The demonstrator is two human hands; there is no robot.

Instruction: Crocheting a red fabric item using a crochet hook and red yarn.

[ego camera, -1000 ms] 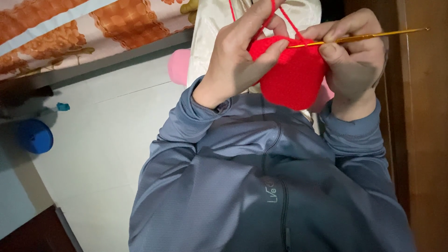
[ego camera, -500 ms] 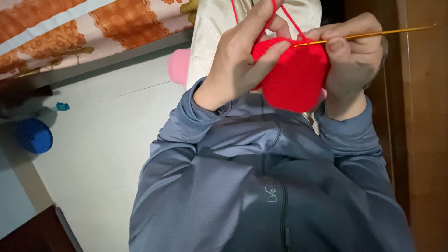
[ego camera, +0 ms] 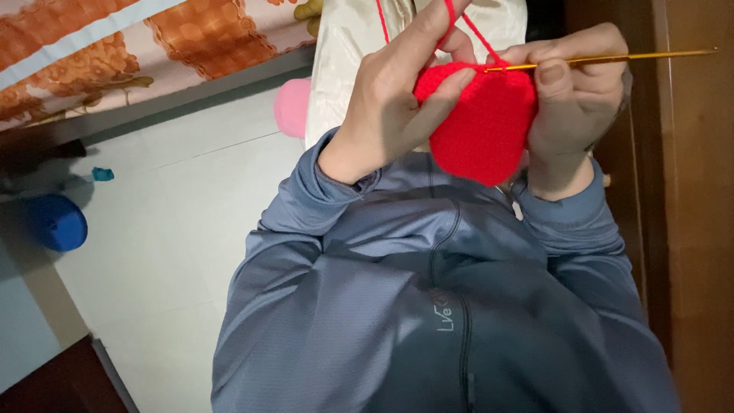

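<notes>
While held up, red crochet piece [ego camera: 483, 122] between left hand [ego camera: 397, 99] and right hand [ego camera: 573, 99].

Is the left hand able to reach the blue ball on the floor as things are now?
Probably not at once. The left hand is pinching the red crochet piece with yarn over a finger, and the blue ball lies far off on the floor.

Red crochet piece [ego camera: 483, 122] — gold hook [ego camera: 604, 58] at its edge.
</notes>
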